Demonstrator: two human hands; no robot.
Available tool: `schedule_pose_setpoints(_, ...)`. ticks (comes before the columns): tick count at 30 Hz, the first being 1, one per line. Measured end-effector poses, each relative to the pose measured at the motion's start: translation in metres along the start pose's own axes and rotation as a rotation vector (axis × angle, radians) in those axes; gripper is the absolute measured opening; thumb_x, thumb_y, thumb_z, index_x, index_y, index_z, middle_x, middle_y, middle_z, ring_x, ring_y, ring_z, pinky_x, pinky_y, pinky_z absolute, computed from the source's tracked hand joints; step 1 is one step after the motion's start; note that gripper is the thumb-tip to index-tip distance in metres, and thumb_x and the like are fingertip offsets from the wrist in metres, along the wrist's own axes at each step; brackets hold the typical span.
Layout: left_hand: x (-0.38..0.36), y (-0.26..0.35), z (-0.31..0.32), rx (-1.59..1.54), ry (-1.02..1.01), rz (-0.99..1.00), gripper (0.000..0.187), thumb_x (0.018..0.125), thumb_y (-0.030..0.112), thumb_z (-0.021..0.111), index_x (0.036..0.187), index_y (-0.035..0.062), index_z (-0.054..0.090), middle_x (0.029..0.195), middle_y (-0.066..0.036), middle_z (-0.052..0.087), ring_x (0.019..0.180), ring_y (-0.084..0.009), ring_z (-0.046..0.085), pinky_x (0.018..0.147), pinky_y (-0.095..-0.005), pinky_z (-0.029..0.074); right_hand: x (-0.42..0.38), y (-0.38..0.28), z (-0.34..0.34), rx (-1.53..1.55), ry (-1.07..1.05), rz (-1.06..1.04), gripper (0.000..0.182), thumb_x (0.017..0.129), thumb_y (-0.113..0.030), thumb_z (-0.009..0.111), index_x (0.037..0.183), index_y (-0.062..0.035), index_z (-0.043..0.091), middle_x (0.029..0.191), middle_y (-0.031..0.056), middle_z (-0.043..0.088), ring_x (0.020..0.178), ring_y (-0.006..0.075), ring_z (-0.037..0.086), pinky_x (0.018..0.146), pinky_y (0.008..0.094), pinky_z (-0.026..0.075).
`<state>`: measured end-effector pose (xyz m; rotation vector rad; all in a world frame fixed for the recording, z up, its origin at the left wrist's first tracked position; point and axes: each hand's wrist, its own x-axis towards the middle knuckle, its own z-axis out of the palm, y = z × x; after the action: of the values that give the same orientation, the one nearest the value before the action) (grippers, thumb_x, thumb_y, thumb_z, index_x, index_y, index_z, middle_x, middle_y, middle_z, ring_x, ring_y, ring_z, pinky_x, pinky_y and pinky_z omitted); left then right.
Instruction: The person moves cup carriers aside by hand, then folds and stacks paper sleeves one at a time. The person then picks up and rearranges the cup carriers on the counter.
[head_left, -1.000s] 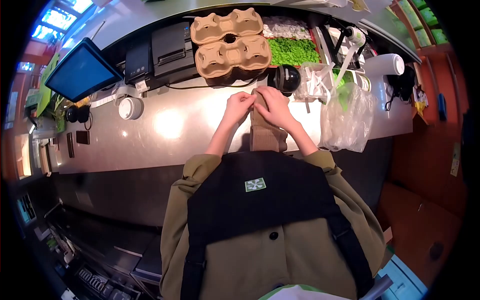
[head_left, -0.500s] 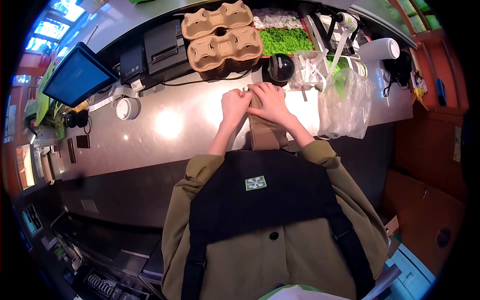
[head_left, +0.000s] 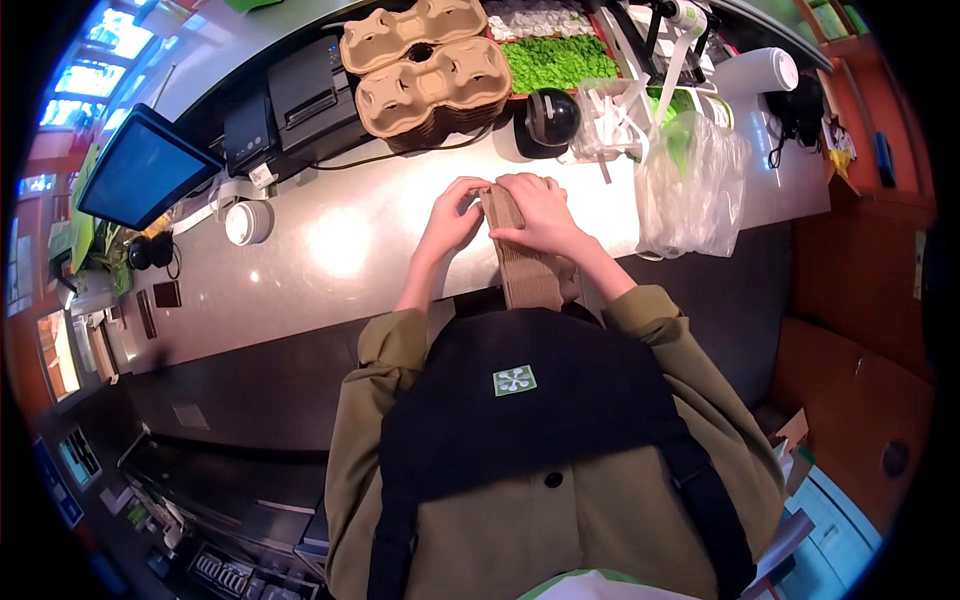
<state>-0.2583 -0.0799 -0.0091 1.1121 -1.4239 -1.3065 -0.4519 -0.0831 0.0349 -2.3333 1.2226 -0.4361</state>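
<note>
A stack of brown corrugated cardboard, apparently cup sleeves [head_left: 522, 268], lies between my body and the steel counter, its ridged edges showing. My right hand [head_left: 538, 215] is closed over the stack's far part, with its thumb across the top and its fingers down the right side. Beside the stack's far left corner, my left hand [head_left: 455, 217] is curled, fingertips and thumb meeting the edge there. The near end of the stack reaches my dark apron [head_left: 540, 400]. My hands hide the far end.
Beyond my hands stand stacked cardboard cup carriers [head_left: 430, 90], a black rounded device [head_left: 552, 118] and a plastic container of white strips [head_left: 610, 118]. Clear plastic bags [head_left: 695, 190] lie at the right. A screen [head_left: 145, 168] and a white roll [head_left: 248, 222] are on the left.
The stack has turned so more of its ridged edges show. My left hand's fingers have opened from a tighter curl, and the right hand still grips the stack. The view has shifted slightly.
</note>
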Motion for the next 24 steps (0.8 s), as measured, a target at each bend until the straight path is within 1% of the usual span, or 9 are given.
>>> schedule_pose_setpoints(3, -0.005, 0.001, 0.005, 0.092, 0.029, -0.043, 0.024, 0.078, -0.004, 0.062, 0.101, 0.0002, 0.063, 0.102, -0.009, 0.062, 0.097, -0.0191, 0.060, 0.089, -0.0289, 0.047, -0.005, -0.003, -0.001, 0.013, 0.004, -0.017, 0.076, 0.067, -0.046, 0.078, 0.125, -0.0072, 0.048, 0.124, 0.0086, 0.053, 0.119, 0.0269, 0.047, 0.096, 0.0432, 0.032)
schedule_pose_setpoints(6, -0.008, -0.006, 0.014, 0.138, 0.113, -0.032, 0.023, 0.075, -0.003, 0.065, 0.098, 0.0021, 0.063, 0.096, -0.007, 0.062, 0.091, -0.0187, 0.061, 0.083, -0.0278, 0.048, -0.008, -0.008, -0.003, 0.012, -0.019, -0.014, 0.076, 0.067, -0.046, 0.078, 0.125, -0.0070, 0.048, 0.125, 0.0085, 0.053, 0.119, 0.0269, 0.047, 0.097, 0.0429, 0.032)
schedule_pose_setpoints(9, -0.012, -0.011, 0.018, 0.147, 0.144, -0.123, 0.022, 0.073, -0.003, 0.066, 0.095, 0.0035, 0.063, 0.092, -0.006, 0.062, 0.085, -0.0176, 0.060, 0.076, -0.0272, 0.047, -0.013, -0.013, -0.007, 0.018, -0.041, 0.001, 0.076, 0.067, -0.046, 0.078, 0.126, -0.0072, 0.049, 0.125, 0.0082, 0.053, 0.119, 0.0263, 0.047, 0.097, 0.0427, 0.032)
schedule_pose_setpoints(10, -0.015, -0.011, 0.020, 0.118, 0.142, -0.097, 0.022, 0.073, -0.004, 0.066, 0.093, 0.0045, 0.063, 0.092, -0.004, 0.062, 0.083, -0.0164, 0.058, 0.071, -0.0267, 0.045, -0.015, -0.015, -0.009, 0.023, -0.045, 0.008, 0.076, 0.067, -0.046, 0.078, 0.126, -0.0074, 0.049, 0.125, 0.0081, 0.053, 0.119, 0.0260, 0.047, 0.097, 0.0426, 0.032)
schedule_pose_setpoints(13, -0.018, -0.010, 0.023, 0.139, 0.107, -0.008, 0.024, 0.073, -0.005, 0.064, 0.095, 0.0045, 0.061, 0.093, -0.005, 0.061, 0.084, -0.0167, 0.058, 0.072, -0.0266, 0.046, -0.021, -0.015, -0.012, 0.040, -0.065, -0.003, 0.077, 0.066, -0.046, 0.077, 0.127, -0.0082, 0.050, 0.126, 0.0073, 0.054, 0.120, 0.0251, 0.048, 0.097, 0.0409, 0.033)
schedule_pose_setpoints(19, -0.022, -0.008, 0.019, 0.229, 0.016, -0.033, 0.027, 0.073, -0.007, 0.063, 0.097, 0.0042, 0.058, 0.095, -0.007, 0.059, 0.088, -0.0194, 0.058, 0.074, -0.0270, 0.046, -0.026, -0.014, -0.008, 0.090, -0.021, -0.035, 0.078, 0.065, -0.048, 0.077, 0.127, -0.0082, 0.051, 0.127, 0.0074, 0.054, 0.119, 0.0258, 0.048, 0.098, 0.0398, 0.034)
schedule_pose_setpoints(24, -0.021, -0.006, 0.017, 0.194, -0.017, 0.032, 0.024, 0.075, -0.005, 0.062, 0.097, 0.0023, 0.057, 0.096, -0.009, 0.058, 0.090, -0.0214, 0.057, 0.079, -0.0288, 0.047, -0.027, -0.017, -0.011, 0.077, -0.024, -0.041, 0.079, 0.063, -0.047, 0.079, 0.125, -0.0074, 0.052, 0.124, 0.0089, 0.056, 0.118, 0.0277, 0.050, 0.099, 0.0410, 0.037)
